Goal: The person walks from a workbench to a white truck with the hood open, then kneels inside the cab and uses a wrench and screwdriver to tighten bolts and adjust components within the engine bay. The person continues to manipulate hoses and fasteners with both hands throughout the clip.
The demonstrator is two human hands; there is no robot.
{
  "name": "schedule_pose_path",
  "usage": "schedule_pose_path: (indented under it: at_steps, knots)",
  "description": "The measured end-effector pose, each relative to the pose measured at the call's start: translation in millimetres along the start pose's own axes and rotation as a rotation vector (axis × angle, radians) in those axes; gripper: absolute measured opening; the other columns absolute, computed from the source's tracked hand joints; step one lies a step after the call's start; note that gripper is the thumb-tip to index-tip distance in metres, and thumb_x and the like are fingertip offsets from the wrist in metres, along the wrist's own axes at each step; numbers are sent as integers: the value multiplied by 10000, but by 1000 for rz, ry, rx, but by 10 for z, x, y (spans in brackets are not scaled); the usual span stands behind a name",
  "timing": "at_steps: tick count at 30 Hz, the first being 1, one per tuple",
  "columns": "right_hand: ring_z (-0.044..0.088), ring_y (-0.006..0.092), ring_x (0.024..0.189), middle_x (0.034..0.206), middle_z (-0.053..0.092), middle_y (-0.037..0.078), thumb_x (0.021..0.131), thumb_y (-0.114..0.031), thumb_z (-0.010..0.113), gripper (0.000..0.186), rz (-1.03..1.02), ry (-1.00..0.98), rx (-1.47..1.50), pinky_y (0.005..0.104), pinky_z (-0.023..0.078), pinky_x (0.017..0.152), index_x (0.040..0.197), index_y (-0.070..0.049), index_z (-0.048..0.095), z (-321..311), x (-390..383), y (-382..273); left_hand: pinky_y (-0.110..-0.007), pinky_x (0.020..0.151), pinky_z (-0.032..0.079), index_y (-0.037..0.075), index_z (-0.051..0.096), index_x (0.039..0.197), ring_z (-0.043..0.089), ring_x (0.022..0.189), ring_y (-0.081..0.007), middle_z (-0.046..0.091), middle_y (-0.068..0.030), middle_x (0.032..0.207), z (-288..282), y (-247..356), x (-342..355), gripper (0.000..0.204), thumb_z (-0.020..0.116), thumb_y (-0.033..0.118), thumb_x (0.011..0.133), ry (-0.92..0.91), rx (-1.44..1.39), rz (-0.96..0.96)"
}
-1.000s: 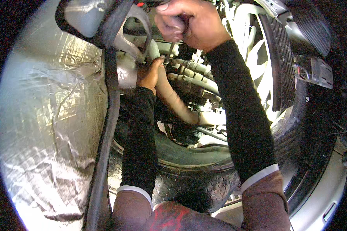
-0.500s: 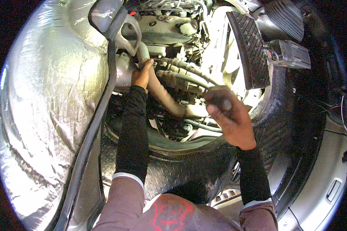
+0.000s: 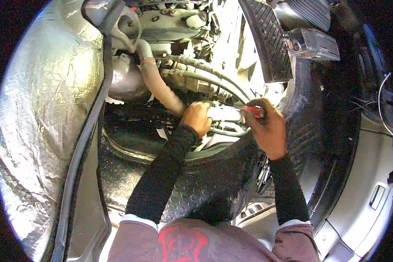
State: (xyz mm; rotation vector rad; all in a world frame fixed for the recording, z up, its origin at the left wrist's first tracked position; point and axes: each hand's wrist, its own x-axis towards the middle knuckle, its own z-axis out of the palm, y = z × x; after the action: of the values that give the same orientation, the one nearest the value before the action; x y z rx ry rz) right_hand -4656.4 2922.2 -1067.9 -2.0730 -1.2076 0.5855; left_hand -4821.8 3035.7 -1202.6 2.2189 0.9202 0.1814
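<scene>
My left hand [image 3: 197, 118] is closed round the lower end of a thick brownish hose [image 3: 158, 89], where it meets a pale pipe [image 3: 226, 114]. An orange band [image 3: 148, 61] circles the hose's upper part. At the pipe's right end, my right hand [image 3: 268, 131] grips a red-handled tool [image 3: 255, 112] between thumb and fingers. Most of this tool lies hidden in the hand, so its exact kind does not show. Two thinner dark hoses [image 3: 205, 77] curve past just above the pipe.
Behind my hands lies an engine [image 3: 172, 25] with a filler cap. A foil-lined panel [image 3: 43, 131] stands at the left. A black ribbed pedal [image 3: 268, 41] hangs at the upper right. Studded black matting [image 3: 192, 192] borders the opening nearest me; several metal tools [image 3: 263, 174] lie beside my right forearm.
My left hand has moved from the hose's upper part down to its lower end. My right hand, blurred before, is now at the pipe's end with the red tool showing. The view has shifted slightly.
</scene>
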Motion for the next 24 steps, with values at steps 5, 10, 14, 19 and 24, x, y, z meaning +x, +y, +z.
schedule_pose_path:
  at_steps: [5,10,14,19,24]
  knots:
    - [694,291,737,810,683,157,877,-222,687,206,33,110,49,380,530,657,967,-53,609,195,55,50,-458,874,516,-12,664,973,648,978,-397,665,-254,1009,334,-124,330,236,573,97,785,-179,46,-48]
    - [690,285,699,764,674,144,888,-239,683,211,16,57,34,380,525,623,962,-57,605,244,71,27,-448,901,513,-9,658,1088,641,1041,-383,652,-252,1098,519,-335,498,309,566,108,817,-368,129,-200]
    - [675,217,694,764,680,121,886,-213,691,192,-20,92,5,341,519,631,967,-53,623,208,49,173,-439,865,534,46,703,1006,655,999,-379,669,-228,1065,619,-237,511,235,579,109,817,-226,151,-130]
    - [632,80,714,779,691,84,879,-137,704,160,122,38,84,268,505,660,984,-31,647,245,42,91,-449,849,537,48,706,995,667,949,-375,676,-227,1015,741,-461,517,244,589,67,782,-177,113,-68]
    - [683,188,714,767,684,118,873,-150,694,150,81,32,13,327,520,657,948,-36,630,142,61,62,-442,840,549,54,719,974,676,960,-361,681,-210,1040,666,-264,538,212,586,88,813,-213,180,-68]
